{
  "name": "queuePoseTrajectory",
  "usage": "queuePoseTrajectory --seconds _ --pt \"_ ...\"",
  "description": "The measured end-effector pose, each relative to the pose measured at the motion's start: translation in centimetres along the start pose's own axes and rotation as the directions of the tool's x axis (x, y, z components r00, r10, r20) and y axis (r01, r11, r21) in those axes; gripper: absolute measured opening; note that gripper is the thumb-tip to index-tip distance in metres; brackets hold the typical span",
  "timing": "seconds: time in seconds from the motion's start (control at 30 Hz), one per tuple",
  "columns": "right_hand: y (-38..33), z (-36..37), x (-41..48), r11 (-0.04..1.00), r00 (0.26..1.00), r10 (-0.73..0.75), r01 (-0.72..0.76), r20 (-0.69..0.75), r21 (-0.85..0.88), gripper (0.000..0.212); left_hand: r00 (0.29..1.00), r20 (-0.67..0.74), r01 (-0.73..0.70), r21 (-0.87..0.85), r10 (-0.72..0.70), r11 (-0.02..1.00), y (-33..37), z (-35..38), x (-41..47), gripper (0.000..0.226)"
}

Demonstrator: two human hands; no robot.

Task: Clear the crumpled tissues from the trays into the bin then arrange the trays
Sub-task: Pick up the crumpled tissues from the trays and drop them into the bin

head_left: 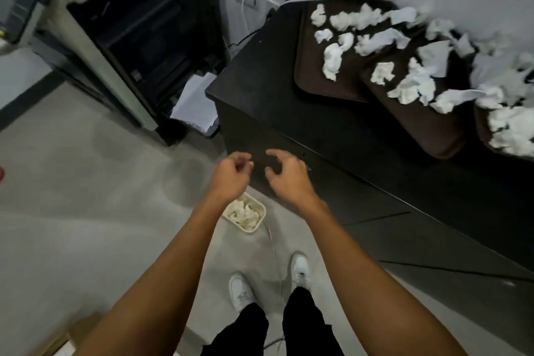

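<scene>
Above the small cream plastic bin point(250, 229) on the floor, left hand point(232, 175) and right hand point(286, 175) hang loosely curled, holding nothing: a dumping step looks finished. Crumpled white tissues point(332, 61) crowd the dark brown trays point(312, 81) on the black cabinet point(260, 89); the next reach goes up and right over the cabinet's front edge, with open floor to the left

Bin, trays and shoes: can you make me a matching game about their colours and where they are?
Things:
1. bin
2. trays
3. shoes

Descriptions:
A. brown, on the black cabinet
B. white, worn on the feet
C. cream, on the floor, with tissues inside

Pairs: 1-C, 2-A, 3-B
</scene>
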State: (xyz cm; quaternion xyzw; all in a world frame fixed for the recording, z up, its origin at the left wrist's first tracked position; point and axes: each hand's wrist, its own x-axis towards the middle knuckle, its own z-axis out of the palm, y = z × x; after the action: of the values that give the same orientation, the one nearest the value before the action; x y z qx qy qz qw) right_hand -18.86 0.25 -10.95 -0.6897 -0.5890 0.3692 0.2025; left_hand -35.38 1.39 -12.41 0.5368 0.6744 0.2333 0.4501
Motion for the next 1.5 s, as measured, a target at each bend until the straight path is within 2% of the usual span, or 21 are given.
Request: queuePoseTrajectory --seconds 0.2,0.4,0.8,1.17,1.5 --pt "-1.5 -8.1 -2.9 0.996 0.976 -0.074 0.084 -0.206 0.039 0.049 0.976 0.019 -0.217 0.014 0.217 0.976 9.0 -0.1 -1.1 0.022" --pt "-0.4 -16.1 -5.7 0.994 0.926 -0.045 0.08 -0.374 0.078 0.048 0.937 0.123 -0.33 0.003 0.327 0.944 17.3 3.0 -3.0 0.025" --pt "7.4 -32.3 -10.1 0.996 0.785 0.04 0.018 -0.618 0.087 0.049 0.802 0.278 -0.537 -0.052 0.529 0.842 31.5 16.4 -5.3 0.025" --pt "19.1 -43.8 -14.3 0.986 0.697 0.16 -0.086 -0.699 0.14 0.049 0.7 0.417 -0.587 -0.127 0.58 0.799 40.3 32.5 -7.7 0.026" --pt "30.0 -50.8 -16.0 0.946 0.637 0.323 -0.212 -0.7 0.244 0.048 0.667 0.489 -0.602 -0.091 0.562 0.793 44.8 44.5 -8.6 0.027"
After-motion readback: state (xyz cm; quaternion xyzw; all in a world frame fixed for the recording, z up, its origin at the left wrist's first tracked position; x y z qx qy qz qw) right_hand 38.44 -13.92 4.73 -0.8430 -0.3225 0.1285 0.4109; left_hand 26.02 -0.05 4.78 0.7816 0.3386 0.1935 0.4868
